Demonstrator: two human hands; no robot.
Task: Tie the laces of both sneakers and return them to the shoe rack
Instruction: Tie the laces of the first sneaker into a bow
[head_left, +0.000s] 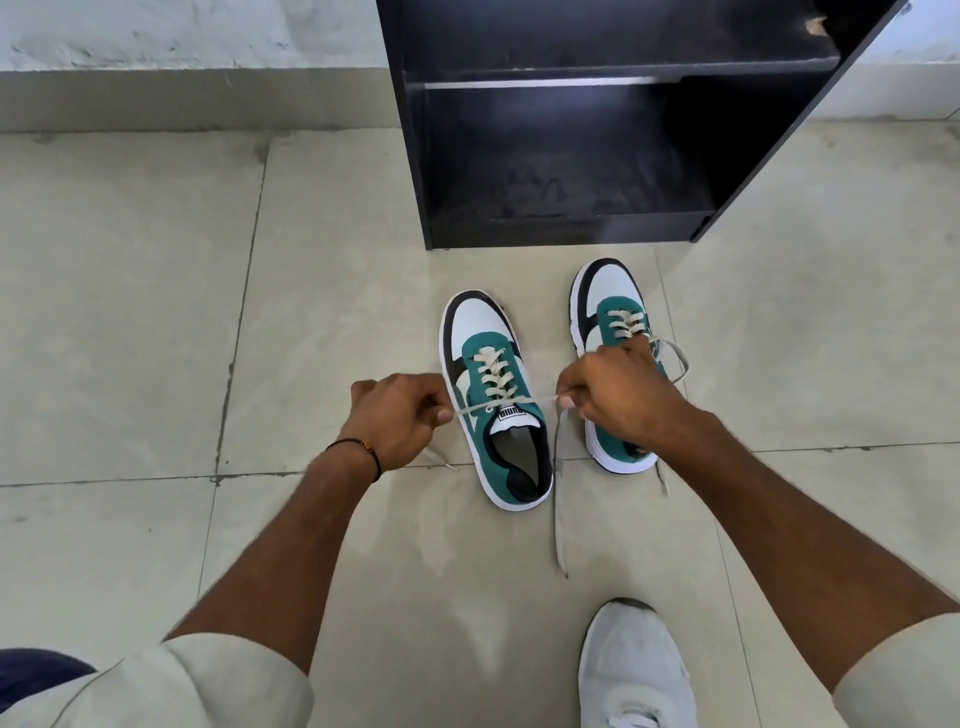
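Two green, white and black sneakers stand on the tiled floor, toes pointing at the shoe rack (415, 156). The left sneaker (480, 332) has its beige lace (557, 499) pulled out sideways over the tongue. My left hand (400, 421) pinches one lace end to the left of that shoe. My right hand (618, 395) pinches the other end on its right, and the loose tail hangs down to the floor. My right hand covers the rear half of the right sneaker (613, 291), whose laces lie loose.
The black shoe rack has two open shelves and stands just beyond the sneakers, against a white wall (156, 41). My own white shoe (634, 670) rests on the floor at the bottom right. Grey tiles surround the sneakers.
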